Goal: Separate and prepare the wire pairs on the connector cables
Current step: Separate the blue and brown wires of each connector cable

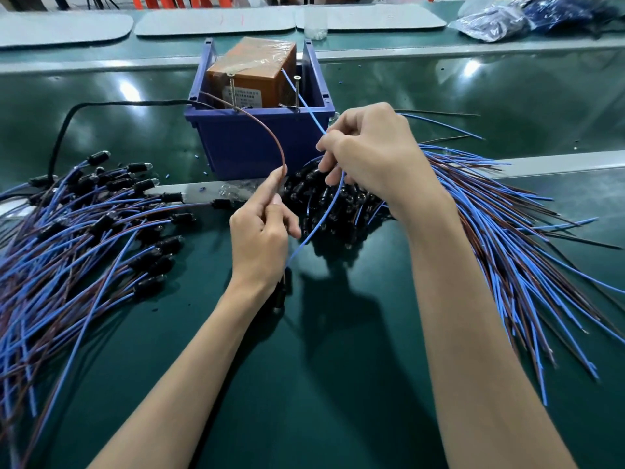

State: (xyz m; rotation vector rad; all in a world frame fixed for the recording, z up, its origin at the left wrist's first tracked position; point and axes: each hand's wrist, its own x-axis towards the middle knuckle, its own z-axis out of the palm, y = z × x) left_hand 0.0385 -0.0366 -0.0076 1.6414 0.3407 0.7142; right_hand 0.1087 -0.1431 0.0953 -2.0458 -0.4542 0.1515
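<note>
One connector cable is spread between my hands. My left hand (262, 228) pinches its brown wire (270, 137), which arcs up and left toward the blue bin. My right hand (368, 154) pinches its blue wire (318, 228), which runs from the bin's top down past my left wrist. The cable's black connector (282, 292) hangs below my left wrist. A pile of cables (84, 225) with black connectors lies at the left. Another pile (500, 225) fans out to the right under my right forearm.
A blue plastic bin (250, 140) holding an orange-brown box (253, 76) with two upright screws stands just behind my hands. A black cord (64, 126) curves from it to the left. Grey mats (216, 22) and plastic bags (527, 18) lie at the back of the green table (304, 384).
</note>
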